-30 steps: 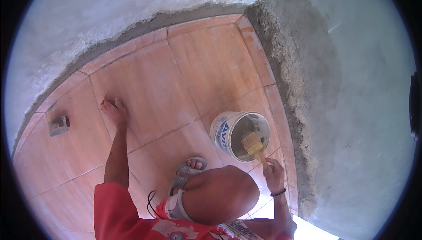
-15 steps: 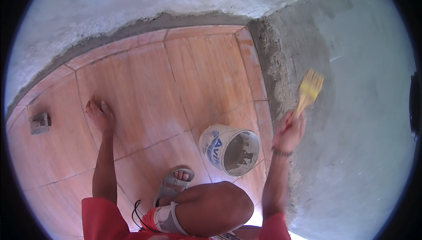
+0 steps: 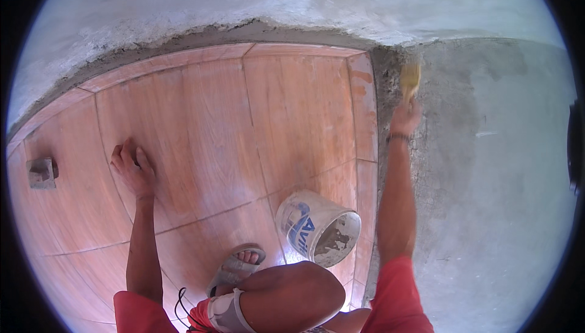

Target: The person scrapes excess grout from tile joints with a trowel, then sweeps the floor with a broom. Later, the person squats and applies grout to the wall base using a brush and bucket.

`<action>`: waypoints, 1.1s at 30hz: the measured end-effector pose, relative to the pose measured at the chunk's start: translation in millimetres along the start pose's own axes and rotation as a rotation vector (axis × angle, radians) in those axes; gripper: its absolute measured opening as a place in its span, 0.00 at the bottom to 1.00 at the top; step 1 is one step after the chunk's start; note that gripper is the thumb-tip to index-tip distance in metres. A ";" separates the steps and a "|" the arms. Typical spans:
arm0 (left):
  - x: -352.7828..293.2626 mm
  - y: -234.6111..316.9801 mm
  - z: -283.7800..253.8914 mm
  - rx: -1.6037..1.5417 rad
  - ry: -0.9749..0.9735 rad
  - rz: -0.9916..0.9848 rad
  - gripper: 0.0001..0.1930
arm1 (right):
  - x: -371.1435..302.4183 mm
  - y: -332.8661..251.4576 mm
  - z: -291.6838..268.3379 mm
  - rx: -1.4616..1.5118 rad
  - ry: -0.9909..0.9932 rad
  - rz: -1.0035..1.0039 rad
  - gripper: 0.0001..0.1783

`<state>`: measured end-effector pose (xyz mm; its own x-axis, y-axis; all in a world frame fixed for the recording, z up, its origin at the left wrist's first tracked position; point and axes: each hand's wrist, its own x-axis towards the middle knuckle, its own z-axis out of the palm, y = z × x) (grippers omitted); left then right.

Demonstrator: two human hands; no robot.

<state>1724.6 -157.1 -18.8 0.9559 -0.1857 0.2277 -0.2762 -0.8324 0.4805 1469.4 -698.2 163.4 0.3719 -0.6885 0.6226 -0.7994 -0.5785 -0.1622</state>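
My right hand [image 3: 406,118] is closed around the handle of a paintbrush [image 3: 411,78] with pale yellow bristles. The bristles are at the rough grey plaster strip [image 3: 436,107] low on the right wall, near the corner; motion blurs them slightly. My left hand [image 3: 134,168] leans on the wood-look tile floor [image 3: 201,144], fingers bent and thumb apart, with a dark shadow beneath it. A white bucket [image 3: 294,226] with blue markings stands tilted toward the right wall, grey slurry or mortar coating its inside.
Left of my left hand, a small grey metal tool or block [image 3: 42,173] lies on the tiles. Tile skirting [image 3: 362,113] runs along both walls, with raw mortar above it. My sandalled foot [image 3: 236,266] and bent knee are near the bucket.
My right hand has carried the paintbrush forward and slightly left, from over the right wall to its plaster strip near the corner. The view has shifted a little; my left hand stays on the floor.
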 end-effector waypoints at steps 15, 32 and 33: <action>0.2 0.6 6.7 -0.008 -0.014 0.033 0.16 | -32.9 8.0 -18.5 -0.056 -0.107 0.125 0.17; -2.5 -14.4 15.0 0.114 -0.017 0.099 0.18 | -91.9 26.1 -72.0 -0.035 -0.298 0.375 0.18; -2.5 -14.9 11.9 0.117 -0.012 0.086 0.18 | -103.8 34.7 -88.3 -0.070 -0.331 0.426 0.18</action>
<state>1727.5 -150.5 -36.6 0.9304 -0.2651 0.2533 -0.3447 -0.8679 0.3578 1361.4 -608.2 160.7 0.1281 -0.9631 0.2366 -0.9370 -0.1957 -0.2893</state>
